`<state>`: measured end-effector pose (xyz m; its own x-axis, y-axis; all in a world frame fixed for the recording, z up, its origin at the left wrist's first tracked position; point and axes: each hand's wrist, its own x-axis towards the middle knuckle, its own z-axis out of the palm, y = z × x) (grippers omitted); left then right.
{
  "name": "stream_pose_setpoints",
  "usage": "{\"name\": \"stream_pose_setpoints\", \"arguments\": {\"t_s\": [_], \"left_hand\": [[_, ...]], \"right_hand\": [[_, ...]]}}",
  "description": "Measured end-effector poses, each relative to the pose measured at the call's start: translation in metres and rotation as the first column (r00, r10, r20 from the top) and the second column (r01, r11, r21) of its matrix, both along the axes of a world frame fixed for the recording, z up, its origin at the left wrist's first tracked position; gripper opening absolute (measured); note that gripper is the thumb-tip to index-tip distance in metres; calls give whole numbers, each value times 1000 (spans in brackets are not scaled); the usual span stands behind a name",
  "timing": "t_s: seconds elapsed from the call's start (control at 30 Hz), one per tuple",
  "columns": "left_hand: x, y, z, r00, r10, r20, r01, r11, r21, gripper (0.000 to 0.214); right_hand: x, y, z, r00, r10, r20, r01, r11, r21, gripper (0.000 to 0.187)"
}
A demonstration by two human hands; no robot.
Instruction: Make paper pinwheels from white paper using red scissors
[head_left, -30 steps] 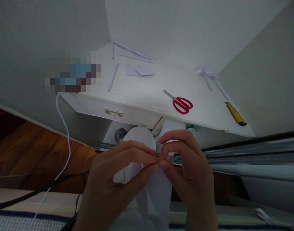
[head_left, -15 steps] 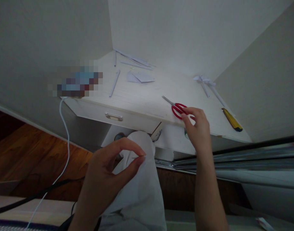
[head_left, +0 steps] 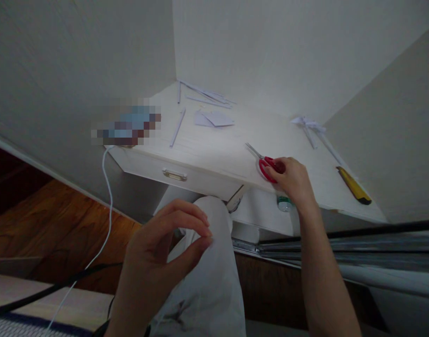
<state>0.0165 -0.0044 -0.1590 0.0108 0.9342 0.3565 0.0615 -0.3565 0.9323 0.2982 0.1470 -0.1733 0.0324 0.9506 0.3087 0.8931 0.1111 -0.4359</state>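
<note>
White cable (head_left: 111,206), wooden floor (head_left: 70,220), metal drawer handle (head_left: 175,175); green-and-clear object (head_left: 284,204), possibly a bottle

L hand (head_left: 149,255) low, thumb (head_left: 186,260) & fingers (head_left: 179,219) pinched (tips meeting); R arm (head_left: 319,262) extended fwd, R hand (head_left: 295,180) curled.

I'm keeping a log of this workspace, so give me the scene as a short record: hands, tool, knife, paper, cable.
Left hand: thumb and fingertips pinched together; too small to tell what, if anything, is between
Right hand: gripping the handles
Tool: red-handled scissors at the desk edge
Knife: yellow cutter, desk's right end
Paper: flat pieces, thin rolls
Cable: white cord, left side
</note>
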Motion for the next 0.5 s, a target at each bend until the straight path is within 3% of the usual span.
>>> {"name": "stream_pose_setpoints", "arguments": {"t_s": [0.13,0.17,0.23,0.33,0.5], "left_hand": [[-1,1,0,999,9,47,-11,1000,28,14],[-1,1,-1,998,7,63,-10,999,33,13],[0,1,-3,996,2,90,-6,999,37,12],[2,0,-4,995,16,103,-20,999,39,10],[2,-3,-4,993,25,112,-30,999,45,8]], "right_hand": [[-19,-43,4,965,115,-235,-115,993,11,19],[-26,-57,5,889,194,-416,-185,981,61,23],[-43,-85,7,753,287,-592,-283,954,103,30],[-63,-119,15,727,332,-601,-350,932,91,37],[-76,-145,28,820,405,-404,-405,910,91,44]]}}
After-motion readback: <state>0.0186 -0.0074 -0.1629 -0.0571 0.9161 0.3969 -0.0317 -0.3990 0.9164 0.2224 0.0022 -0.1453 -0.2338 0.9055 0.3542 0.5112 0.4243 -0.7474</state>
